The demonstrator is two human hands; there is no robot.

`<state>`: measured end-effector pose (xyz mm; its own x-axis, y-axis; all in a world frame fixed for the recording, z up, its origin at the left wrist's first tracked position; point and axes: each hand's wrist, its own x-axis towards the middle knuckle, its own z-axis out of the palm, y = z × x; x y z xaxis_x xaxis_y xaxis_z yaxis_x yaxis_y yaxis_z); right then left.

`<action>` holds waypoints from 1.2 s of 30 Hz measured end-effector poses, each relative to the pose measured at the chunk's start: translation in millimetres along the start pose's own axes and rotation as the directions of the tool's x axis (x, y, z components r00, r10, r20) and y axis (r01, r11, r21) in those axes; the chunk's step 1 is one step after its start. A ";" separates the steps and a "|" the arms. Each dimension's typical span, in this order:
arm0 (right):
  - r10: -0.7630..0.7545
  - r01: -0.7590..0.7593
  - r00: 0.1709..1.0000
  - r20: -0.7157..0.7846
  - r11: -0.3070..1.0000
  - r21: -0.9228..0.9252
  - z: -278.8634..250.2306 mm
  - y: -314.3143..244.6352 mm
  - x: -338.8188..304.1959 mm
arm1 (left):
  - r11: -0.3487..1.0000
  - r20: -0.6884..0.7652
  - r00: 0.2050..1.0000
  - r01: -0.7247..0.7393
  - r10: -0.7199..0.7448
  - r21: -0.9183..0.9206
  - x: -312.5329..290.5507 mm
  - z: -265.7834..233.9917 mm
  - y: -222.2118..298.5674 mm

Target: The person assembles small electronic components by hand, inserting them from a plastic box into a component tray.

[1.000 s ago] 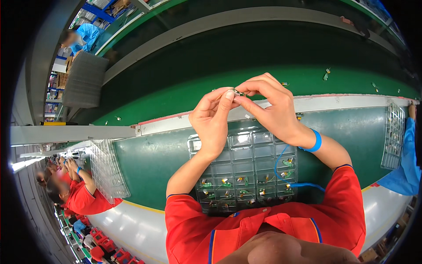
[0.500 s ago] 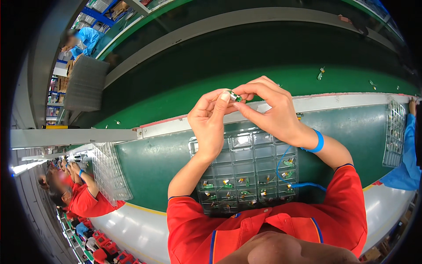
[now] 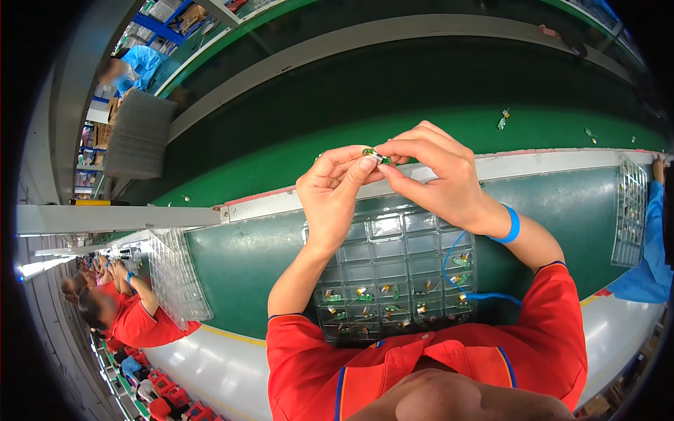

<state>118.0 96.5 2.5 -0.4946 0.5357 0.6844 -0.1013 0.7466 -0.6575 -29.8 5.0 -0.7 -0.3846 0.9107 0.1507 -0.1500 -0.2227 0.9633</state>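
Between my two hands is a small green circuit board (image 3: 376, 156) with a silvery part on it, held up above the far edge of the bench. My left hand (image 3: 331, 193) pinches its left end between thumb and fingers. The thumb and fingertips of my right hand (image 3: 444, 179) close on its right end, and partly cover it. Below both hands lies a clear plastic compartment tray (image 3: 385, 247). Several small green boards with gold and silvery parts fill its nearer compartments. A blue wrist strap (image 3: 511, 224) circles my right wrist, and its coiled cord (image 3: 491, 295) crosses the tray's right side.
Beyond the bench's pale rail (image 3: 519, 163) runs a green belt (image 3: 393, 123) carrying a few loose small boards (image 3: 503, 119). Stacked clear trays (image 3: 175, 274) stand at the left, near a person in red (image 3: 140, 316). Another filled tray (image 3: 630, 214) lies right, beside a blue sleeve (image 3: 649, 263).
The circuit board has turned slightly in my fingertips, and my left hand has shifted a little. Loose boards on the belt have drifted left.
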 end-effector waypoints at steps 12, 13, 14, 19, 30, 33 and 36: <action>-0.024 0.023 0.999 -0.024 0.999 -0.028 1.3 -1.9 0.8 | 1.000 0.023 0.999 0.022 -0.022 -0.007 -0.5 3.2 2.1; -0.019 0.018 1.000 -0.024 1.000 -0.018 1.1 -2.6 1.0 | 1.000 0.029 0.999 0.017 -0.017 -0.004 -0.9 3.0 2.2; -0.019 0.019 1.000 -0.024 1.000 -0.017 1.4 -3.2 0.9 | 1.000 0.033 0.999 0.012 -0.012 0.000 -1.4 2.9 2.4; 0.046 -0.046 0.999 -0.006 0.999 0.010 -0.5 -3.7 0.2 | 0.995 0.054 0.997 -0.065 0.061 0.074 0.2 1.7 4.1; 0.337 -0.396 0.918 0.208 0.772 0.497 -10.7 -12.3 7.0 | 0.371 0.367 0.663 -0.702 0.652 0.608 11.3 -8.4 14.3; 0.275 -0.327 0.945 0.177 0.824 0.463 -10.3 -8.2 4.8 | 0.377 0.343 0.678 -0.680 0.650 0.629 8.5 -5.6 12.1; 0.201 -0.225 0.974 0.103 0.915 0.336 -8.7 -8.8 2.3 | 0.467 0.292 0.728 -0.642 0.620 0.608 5.8 -4.6 8.8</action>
<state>125.3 94.6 12.6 -0.5912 0.6315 0.5018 -0.2715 0.4300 -0.8610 -37.6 6.8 7.6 -0.1075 0.6265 0.7720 0.7305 -0.4770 0.4888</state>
